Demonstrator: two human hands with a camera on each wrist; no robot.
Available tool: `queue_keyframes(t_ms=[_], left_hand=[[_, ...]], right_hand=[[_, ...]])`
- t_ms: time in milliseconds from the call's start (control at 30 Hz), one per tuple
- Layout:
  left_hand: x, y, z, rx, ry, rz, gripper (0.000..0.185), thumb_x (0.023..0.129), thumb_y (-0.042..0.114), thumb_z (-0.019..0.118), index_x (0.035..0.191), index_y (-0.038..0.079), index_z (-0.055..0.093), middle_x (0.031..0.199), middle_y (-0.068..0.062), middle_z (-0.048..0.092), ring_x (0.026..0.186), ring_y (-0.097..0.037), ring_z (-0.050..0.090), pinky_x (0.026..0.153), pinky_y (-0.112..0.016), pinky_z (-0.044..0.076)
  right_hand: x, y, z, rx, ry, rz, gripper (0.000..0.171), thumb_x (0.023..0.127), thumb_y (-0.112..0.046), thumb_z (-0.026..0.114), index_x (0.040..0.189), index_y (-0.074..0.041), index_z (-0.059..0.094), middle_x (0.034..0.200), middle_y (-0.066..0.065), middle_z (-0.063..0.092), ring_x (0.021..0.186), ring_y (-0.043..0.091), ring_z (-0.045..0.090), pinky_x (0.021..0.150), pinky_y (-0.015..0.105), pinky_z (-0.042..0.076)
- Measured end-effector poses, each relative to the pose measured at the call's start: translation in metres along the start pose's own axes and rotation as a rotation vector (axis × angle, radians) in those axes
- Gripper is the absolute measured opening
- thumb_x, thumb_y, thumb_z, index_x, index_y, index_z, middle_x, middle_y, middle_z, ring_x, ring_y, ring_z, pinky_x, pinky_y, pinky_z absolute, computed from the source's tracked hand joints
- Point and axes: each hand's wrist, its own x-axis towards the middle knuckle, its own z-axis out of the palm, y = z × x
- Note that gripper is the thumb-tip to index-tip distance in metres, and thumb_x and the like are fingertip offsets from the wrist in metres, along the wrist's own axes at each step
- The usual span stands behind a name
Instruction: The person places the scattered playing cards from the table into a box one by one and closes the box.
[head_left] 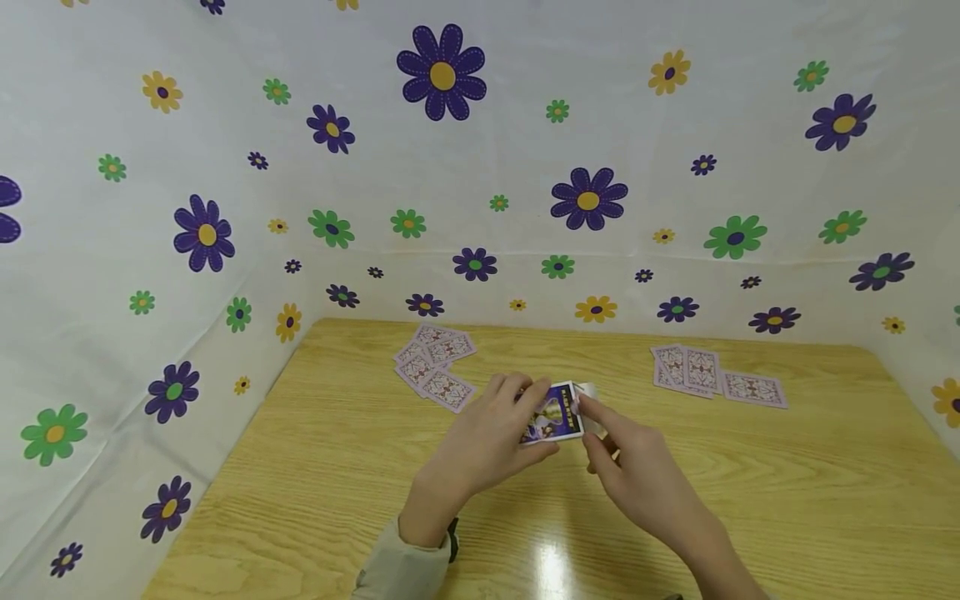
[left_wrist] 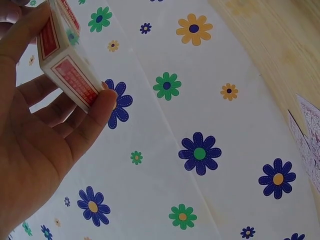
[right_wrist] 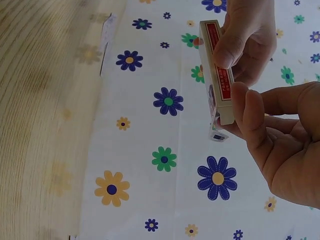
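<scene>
A playing-card box [head_left: 555,414] with a purple picture face and red-and-white sides is held above the table in front of me. My left hand [head_left: 480,442] grips it around its edges, thumb on one side and fingers on the other. With its thumb and fingers, my right hand [head_left: 648,471] pinches the box's right end, where a pale flap [right_wrist: 226,115] sticks out in the right wrist view. The left wrist view shows the box's red-printed end [left_wrist: 75,80] between the left thumb and fingers. Whatever is inside the box is hidden.
Face-down playing cards [head_left: 447,389] lie in a loose overlapping group at the back left of the wooden table [head_left: 337,475]. More patterned cards [head_left: 753,389] lie at the back right. A white flowered cloth [head_left: 510,133] hangs behind and along the sides.
</scene>
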Motion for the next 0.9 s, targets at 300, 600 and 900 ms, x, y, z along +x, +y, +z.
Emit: queue_keyframes(t_ms=[300, 600, 900], left_hand=[[-0.001, -0.001, 0.001, -0.004, 0.002, -0.002, 0.071, 0.085, 0.043, 0.077, 0.14, 0.007, 0.05, 0.121, -0.011, 0.058, 0.107, -0.022, 0.056, 0.084, -0.03, 0.053], [-0.001, -0.002, 0.0, -0.018, 0.01, -0.007, 0.072, 0.085, 0.043, 0.078, 0.14, 0.005, 0.051, 0.123, -0.013, 0.058, 0.109, -0.025, 0.057, 0.084, -0.032, 0.055], [0.0, -0.007, 0.0, -0.04, 0.016, -0.011, 0.072, 0.085, 0.041, 0.078, 0.141, 0.005, 0.05, 0.122, -0.012, 0.058, 0.109, -0.025, 0.056, 0.082, -0.033, 0.055]], right_hand=[[-0.002, 0.001, -0.002, 0.039, 0.002, 0.008, 0.039, 0.095, 0.003, 0.06, 0.135, 0.002, 0.057, 0.113, 0.015, 0.071, 0.06, -0.001, 0.057, 0.043, 0.021, 0.045], [-0.002, 0.006, -0.009, 0.022, 0.034, 0.002, 0.039, 0.093, 0.005, 0.062, 0.132, 0.0, 0.058, 0.105, 0.01, 0.069, 0.061, 0.001, 0.057, 0.046, 0.023, 0.048], [0.001, 0.012, -0.019, -0.021, 0.08, -0.041, 0.035, 0.093, 0.004, 0.062, 0.128, 0.0, 0.061, 0.113, 0.011, 0.068, 0.066, 0.004, 0.06, 0.053, 0.023, 0.051]])
